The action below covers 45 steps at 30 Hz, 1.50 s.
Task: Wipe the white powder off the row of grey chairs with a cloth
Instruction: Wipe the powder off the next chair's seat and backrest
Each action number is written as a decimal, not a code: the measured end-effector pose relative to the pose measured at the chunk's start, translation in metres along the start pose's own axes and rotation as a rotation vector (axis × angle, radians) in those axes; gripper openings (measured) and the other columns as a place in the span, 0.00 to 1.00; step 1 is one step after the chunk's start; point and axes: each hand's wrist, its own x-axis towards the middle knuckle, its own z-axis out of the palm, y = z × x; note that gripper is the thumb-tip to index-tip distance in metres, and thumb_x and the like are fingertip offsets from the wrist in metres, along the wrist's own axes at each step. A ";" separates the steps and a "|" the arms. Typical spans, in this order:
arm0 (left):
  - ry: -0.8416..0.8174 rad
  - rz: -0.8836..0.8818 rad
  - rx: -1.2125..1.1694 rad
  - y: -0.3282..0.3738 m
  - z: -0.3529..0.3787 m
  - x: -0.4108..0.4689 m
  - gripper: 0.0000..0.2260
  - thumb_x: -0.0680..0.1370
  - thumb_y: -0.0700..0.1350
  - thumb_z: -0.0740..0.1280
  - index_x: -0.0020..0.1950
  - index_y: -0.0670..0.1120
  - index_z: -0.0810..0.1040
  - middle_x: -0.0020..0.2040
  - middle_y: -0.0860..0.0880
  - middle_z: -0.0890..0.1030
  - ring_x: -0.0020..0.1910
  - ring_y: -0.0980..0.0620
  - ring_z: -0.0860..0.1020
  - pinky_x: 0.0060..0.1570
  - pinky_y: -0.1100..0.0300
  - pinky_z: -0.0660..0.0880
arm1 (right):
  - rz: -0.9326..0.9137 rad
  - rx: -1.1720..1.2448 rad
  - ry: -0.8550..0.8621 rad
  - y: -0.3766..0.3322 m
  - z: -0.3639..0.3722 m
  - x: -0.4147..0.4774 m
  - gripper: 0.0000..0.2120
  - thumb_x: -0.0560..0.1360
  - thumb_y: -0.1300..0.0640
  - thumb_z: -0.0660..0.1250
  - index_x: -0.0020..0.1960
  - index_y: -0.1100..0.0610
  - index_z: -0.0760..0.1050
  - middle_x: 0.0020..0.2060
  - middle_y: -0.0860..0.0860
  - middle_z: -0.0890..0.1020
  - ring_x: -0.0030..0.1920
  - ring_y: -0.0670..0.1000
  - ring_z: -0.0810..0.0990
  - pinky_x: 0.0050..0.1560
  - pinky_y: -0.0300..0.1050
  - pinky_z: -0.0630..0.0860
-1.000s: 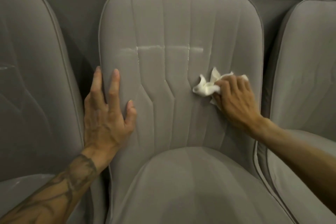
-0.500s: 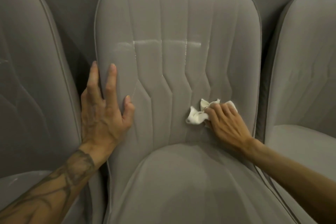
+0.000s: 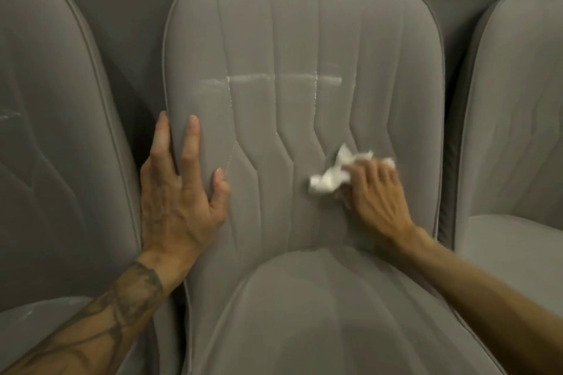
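Left chair [image 3: 61, 131]: grey, with faint white streaks on the backrest's left side and on the near seat cushion. The left hand [image 3: 179, 198], forearm tattooed, lay flat against the left edge of the middle chair [image 3: 304, 24]. Its fingers were straight and spread, holding nothing, and the outermost one sat over the piped edge. A thin band of white powder [image 3: 274, 80] ran across that backrest at mid-height, with traces down the stitched seams below it. Lower right on the same backrest, the white cloth [image 3: 332, 178] was crumpled against the fabric. The right hand [image 3: 377, 195] had its fingers curled over the cloth, gripping and pressing it; the hand was slightly blurred. Right chair [image 3: 518, 131]: grey, only partly in view, just beside the middle one.
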 end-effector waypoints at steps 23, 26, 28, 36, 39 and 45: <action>0.009 -0.009 -0.030 -0.002 0.003 0.000 0.34 0.80 0.50 0.63 0.84 0.44 0.58 0.81 0.34 0.57 0.74 0.33 0.66 0.70 0.43 0.67 | 0.412 0.146 0.411 -0.014 -0.018 0.142 0.19 0.84 0.48 0.53 0.54 0.62 0.73 0.50 0.62 0.76 0.50 0.61 0.73 0.55 0.56 0.66; 0.006 -0.009 -0.030 -0.002 0.002 0.000 0.34 0.80 0.50 0.63 0.84 0.43 0.58 0.81 0.34 0.57 0.74 0.33 0.65 0.70 0.42 0.67 | 0.369 0.146 0.369 -0.013 -0.025 0.140 0.21 0.84 0.46 0.52 0.52 0.62 0.73 0.48 0.61 0.75 0.48 0.59 0.71 0.50 0.55 0.65; 0.009 -0.003 -0.024 -0.002 0.001 0.000 0.33 0.80 0.50 0.63 0.84 0.43 0.58 0.81 0.33 0.57 0.74 0.33 0.65 0.69 0.42 0.67 | 0.393 0.120 0.409 -0.004 -0.039 0.169 0.20 0.84 0.47 0.53 0.54 0.63 0.73 0.49 0.62 0.75 0.48 0.60 0.72 0.50 0.54 0.65; 0.014 0.003 -0.011 -0.004 0.004 0.000 0.34 0.80 0.49 0.64 0.84 0.43 0.58 0.81 0.33 0.58 0.74 0.33 0.65 0.69 0.42 0.67 | 0.455 0.154 0.427 -0.022 -0.017 0.148 0.21 0.83 0.45 0.51 0.53 0.62 0.73 0.49 0.61 0.76 0.49 0.61 0.73 0.53 0.55 0.65; 0.020 0.009 -0.015 -0.004 0.003 0.000 0.33 0.80 0.50 0.64 0.83 0.42 0.58 0.81 0.32 0.59 0.74 0.33 0.66 0.69 0.42 0.67 | 0.378 0.100 0.386 -0.017 -0.023 0.148 0.17 0.83 0.48 0.55 0.51 0.61 0.73 0.47 0.61 0.75 0.47 0.60 0.73 0.48 0.54 0.63; 0.025 0.011 -0.015 -0.004 0.003 0.000 0.33 0.80 0.50 0.63 0.83 0.42 0.59 0.80 0.32 0.59 0.73 0.33 0.66 0.68 0.41 0.68 | 0.481 0.048 0.468 -0.001 -0.042 0.199 0.18 0.83 0.48 0.54 0.55 0.62 0.74 0.52 0.61 0.77 0.51 0.62 0.75 0.51 0.55 0.66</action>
